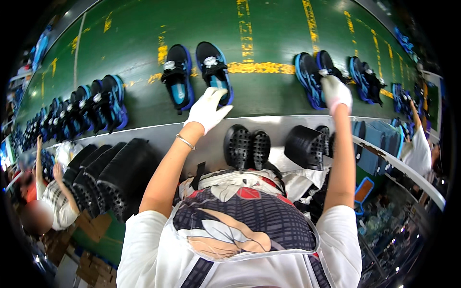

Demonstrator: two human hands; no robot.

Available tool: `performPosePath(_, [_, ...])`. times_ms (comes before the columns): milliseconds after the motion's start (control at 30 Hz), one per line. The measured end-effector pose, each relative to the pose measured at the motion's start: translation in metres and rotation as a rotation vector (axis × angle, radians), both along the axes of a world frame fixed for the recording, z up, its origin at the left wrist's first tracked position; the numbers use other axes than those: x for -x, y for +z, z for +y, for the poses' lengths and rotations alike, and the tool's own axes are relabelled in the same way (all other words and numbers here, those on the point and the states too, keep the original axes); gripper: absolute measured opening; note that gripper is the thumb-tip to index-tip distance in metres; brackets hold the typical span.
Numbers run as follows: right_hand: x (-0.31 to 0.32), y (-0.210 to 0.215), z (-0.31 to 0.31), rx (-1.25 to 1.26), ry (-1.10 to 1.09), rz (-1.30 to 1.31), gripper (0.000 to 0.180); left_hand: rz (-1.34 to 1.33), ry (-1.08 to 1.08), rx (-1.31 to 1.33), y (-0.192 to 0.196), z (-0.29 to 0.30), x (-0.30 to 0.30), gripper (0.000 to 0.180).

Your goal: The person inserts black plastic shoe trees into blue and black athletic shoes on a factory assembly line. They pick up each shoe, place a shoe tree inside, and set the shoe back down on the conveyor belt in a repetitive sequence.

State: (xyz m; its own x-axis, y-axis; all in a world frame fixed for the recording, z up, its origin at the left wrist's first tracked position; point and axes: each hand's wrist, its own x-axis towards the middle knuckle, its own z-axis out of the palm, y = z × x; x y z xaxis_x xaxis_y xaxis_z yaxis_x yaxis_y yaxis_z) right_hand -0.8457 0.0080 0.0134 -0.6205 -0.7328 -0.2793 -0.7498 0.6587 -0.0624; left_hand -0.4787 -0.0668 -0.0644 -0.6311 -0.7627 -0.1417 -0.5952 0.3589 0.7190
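Both my hands wear white gloves. My left hand (210,109) is at the heel of a black and blue shoe (212,61), with the heel edge between its thumb and fingers. Beside that shoe, to the left, stands its mate, a black shoe with a light-blue insole (177,79). Farther right, my right hand (336,92) has its fingers closed at another black and blue shoe (326,62); they partly cover it. Touching that one is a second blue-edged shoe (308,79) on its left.
The green conveyor belt (269,38) with yellow marks carries a row of shoes (81,108) at left and another pair (365,79) at right. Black shoe lasts (127,170) and studded black blocks (238,146) stand along the metal edge. Co-workers (57,201) work on both sides.
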Motion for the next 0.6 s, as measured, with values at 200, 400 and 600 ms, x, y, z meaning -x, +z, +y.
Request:
performPosePath(200, [0.082, -0.067, 0.028, -0.236, -0.05, 0.013, 0.051, 0.038, 0.585, -0.009, -0.002, -0.019, 0.002, 0.049])
performPosePath(400, [0.051, -0.087, -0.004, -0.107, 0.013, -0.069, 0.046, -0.152, 0.251, -0.087, -0.038, -0.074, 0.005, 0.082])
performPosePath(600, [-0.048, -0.092, -0.065, -0.031, 0.204, -0.223, 0.044, -0.355, 0.275, -0.137, -0.046, -0.086, 0.004, 0.07])
